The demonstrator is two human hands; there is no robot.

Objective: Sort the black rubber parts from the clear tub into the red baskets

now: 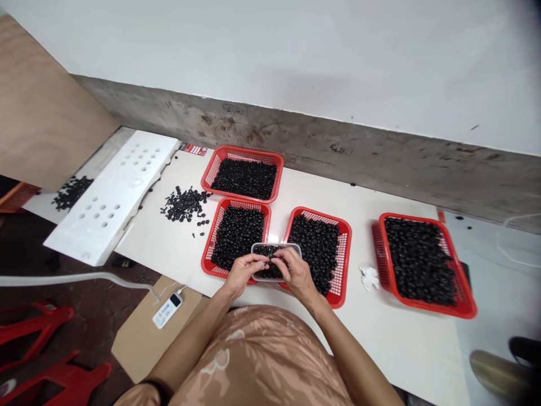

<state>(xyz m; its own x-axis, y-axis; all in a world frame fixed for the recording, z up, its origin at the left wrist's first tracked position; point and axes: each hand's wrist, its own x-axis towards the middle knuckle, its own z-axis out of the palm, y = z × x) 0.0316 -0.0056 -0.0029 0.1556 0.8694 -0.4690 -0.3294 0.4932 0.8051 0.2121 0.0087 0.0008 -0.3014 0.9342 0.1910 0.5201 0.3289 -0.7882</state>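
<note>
My left hand and my right hand meet over a small clear plastic container that holds small black parts. The fingers of both hands are pinched close together, and a small black part shows between the fingertips. Which hand bears it more is hard to see. Under the left hand's side stands a red basket full of black ring-like parts. Beside the right hand is another red basket filled with black round parts. The container partly overlaps both baskets' near edges.
Behind stands a red basket of black pieces; another is at the right. Loose black parts lie on the white table. A white panel with holes, a crumpled tissue and a white power bank are around.
</note>
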